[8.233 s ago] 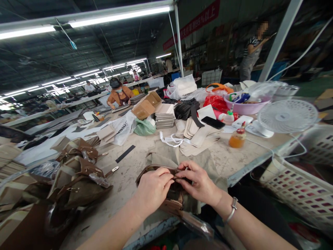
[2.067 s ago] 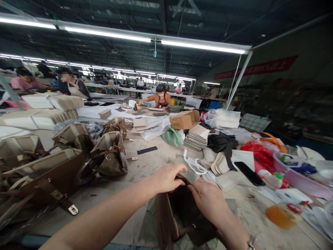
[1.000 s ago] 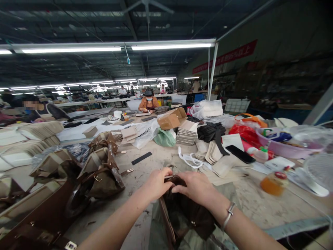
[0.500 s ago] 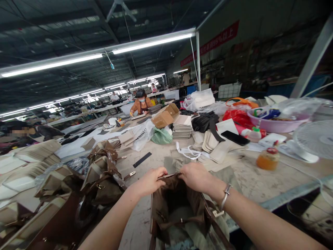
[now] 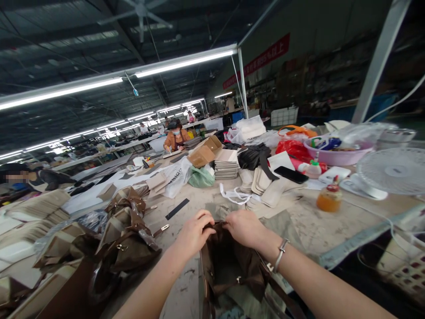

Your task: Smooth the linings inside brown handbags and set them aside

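A dark brown bag stands open-mouthed on the worktable right in front of me. My left hand is closed on the far rim of the bag at its left side. My right hand, with a metal bracelet on the wrist, grips the same rim just to the right. The two hands sit close together, almost touching. A grey-green cloth lies under the bag.
Several brown and tan bags are piled at the left. Stacks of cut pieces, a phone, an orange jar, a pink basin and a white fan lie beyond. A person works at the far end.
My hands have come closer together on the bag's rim, narrowing its mouth. The view has shifted slightly.
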The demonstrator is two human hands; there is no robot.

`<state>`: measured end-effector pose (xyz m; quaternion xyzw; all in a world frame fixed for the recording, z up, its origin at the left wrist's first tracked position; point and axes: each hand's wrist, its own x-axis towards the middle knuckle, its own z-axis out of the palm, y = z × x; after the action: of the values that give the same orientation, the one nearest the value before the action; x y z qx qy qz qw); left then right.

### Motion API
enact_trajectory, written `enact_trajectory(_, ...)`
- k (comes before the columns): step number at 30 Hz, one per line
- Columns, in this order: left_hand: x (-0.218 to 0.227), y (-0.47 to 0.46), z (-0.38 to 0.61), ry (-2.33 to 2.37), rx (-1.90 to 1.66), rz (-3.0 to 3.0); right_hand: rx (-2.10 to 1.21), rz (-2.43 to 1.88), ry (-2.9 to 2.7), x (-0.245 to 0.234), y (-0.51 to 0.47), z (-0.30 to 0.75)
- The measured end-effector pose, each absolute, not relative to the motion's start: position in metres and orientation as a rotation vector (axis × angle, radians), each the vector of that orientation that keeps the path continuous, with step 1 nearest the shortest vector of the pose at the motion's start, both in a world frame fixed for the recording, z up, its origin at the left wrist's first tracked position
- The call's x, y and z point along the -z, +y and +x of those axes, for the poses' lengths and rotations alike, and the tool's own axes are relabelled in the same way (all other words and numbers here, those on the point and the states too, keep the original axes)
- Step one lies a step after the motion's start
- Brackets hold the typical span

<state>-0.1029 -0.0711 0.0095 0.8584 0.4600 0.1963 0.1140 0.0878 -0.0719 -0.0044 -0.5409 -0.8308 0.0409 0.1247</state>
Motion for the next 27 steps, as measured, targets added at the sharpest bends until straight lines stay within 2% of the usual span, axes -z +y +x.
enact_trajectory(10,0.001,-0.061,-0.099,1.282,-0.723,2.522,-0.094,-1.546,-2.438,0.009,-0.067,0.094)
enact_trajectory(27,0.005,-0.058,-0.093,1.453,-0.630,2.455,-0.198,-1.444,-2.440,0.012,-0.064,0.106)
